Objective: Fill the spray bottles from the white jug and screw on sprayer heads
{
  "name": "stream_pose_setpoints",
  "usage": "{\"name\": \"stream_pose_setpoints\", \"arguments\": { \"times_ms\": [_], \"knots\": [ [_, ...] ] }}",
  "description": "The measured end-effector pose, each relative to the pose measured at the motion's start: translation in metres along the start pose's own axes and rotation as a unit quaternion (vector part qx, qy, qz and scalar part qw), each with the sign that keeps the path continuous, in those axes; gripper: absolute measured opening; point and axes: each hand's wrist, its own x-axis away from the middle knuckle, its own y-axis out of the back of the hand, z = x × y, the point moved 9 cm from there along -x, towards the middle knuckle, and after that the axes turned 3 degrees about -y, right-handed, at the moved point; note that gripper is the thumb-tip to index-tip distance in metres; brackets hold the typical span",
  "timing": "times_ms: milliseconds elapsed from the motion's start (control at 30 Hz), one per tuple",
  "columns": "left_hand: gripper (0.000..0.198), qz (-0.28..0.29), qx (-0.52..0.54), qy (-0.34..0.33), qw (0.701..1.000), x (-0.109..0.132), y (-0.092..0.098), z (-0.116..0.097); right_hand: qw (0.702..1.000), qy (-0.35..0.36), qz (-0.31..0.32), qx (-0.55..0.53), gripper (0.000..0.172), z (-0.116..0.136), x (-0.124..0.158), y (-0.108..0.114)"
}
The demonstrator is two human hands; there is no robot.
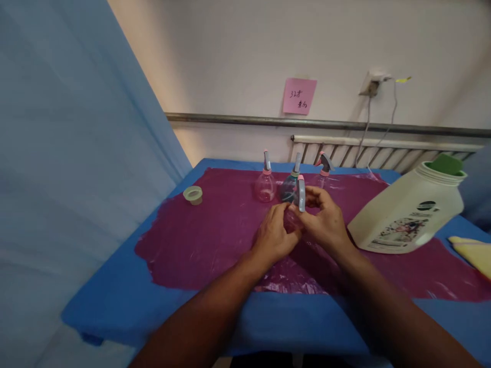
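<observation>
With left hand point(273, 232) and right hand point(326, 217), gripping a pink-tinted spray bottle point(292, 221) roughly upright, just in front of the teal bottle point(286, 189), over the purple sheet point(199, 235). Probably working at the spray head point(301, 194); calls next for steady support below, careful turning above.

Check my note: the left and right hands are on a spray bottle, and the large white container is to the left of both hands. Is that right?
Not quite: in the head view, the large white container is to the right of both hands. The rest stands: the left hand and right hand are on a spray bottle.
</observation>
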Motion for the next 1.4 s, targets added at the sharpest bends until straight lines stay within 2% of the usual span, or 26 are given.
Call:
{"name": "stream_pose_setpoints", "arguments": {
  "times_ms": [100, 433, 667, 833, 1000, 1067, 1200, 1300, 1400],
  "knots": [
    [0.069, -0.005, 0.003, 0.018, 1.000, 0.000, -0.001, 0.003, 1.000, -0.011, -0.012, 0.005, 0.068, -0.002, 0.004, 0.004],
    [0.058, -0.008, 0.002, -0.016, 1.000, 0.000, -0.002, -0.003, 0.999, -0.010, -0.028, -0.012, 0.064, -0.011, 0.007, 0.000],
    [0.064, 0.000, 0.002, 0.001, 1.000, -0.001, -0.003, -0.004, 1.000, 0.008, -0.022, 0.003, 0.056, -0.004, 0.009, 0.001],
    [0.062, 0.003, 0.006, 0.012, 1.000, -0.001, -0.002, -0.005, 0.999, -0.008, -0.028, 0.015, 0.064, -0.004, 0.016, 0.001],
    [0.064, 0.004, 0.011, -0.011, 1.000, -0.001, -0.004, -0.005, 1.000, -0.011, -0.028, 0.000, 0.075, -0.006, 0.016, -0.002],
    [0.066, 0.003, 0.010, -0.014, 1.000, -0.002, -0.004, -0.003, 0.999, -0.002, -0.035, -0.008, 0.065, -0.006, 0.013, -0.002],
    [0.076, 0.026, -0.006, 0.012, 1.000, -0.002, -0.006, -0.001, 1.000, 0.021, -0.024, -0.003, 0.028, -0.002, 0.011, -0.006],
    [0.076, 0.051, -0.026, 0.033, 0.998, -0.001, -0.007, 0.000, 1.000, 0.006, -0.022, -0.016, 0.029, -0.004, 0.012, -0.006],
    [0.076, 0.061, -0.013, 0.006, 0.998, -0.002, -0.008, -0.005, 0.998, -0.014, -0.008, -0.061, 0.036, -0.007, 0.012, -0.006]
  ]
}}
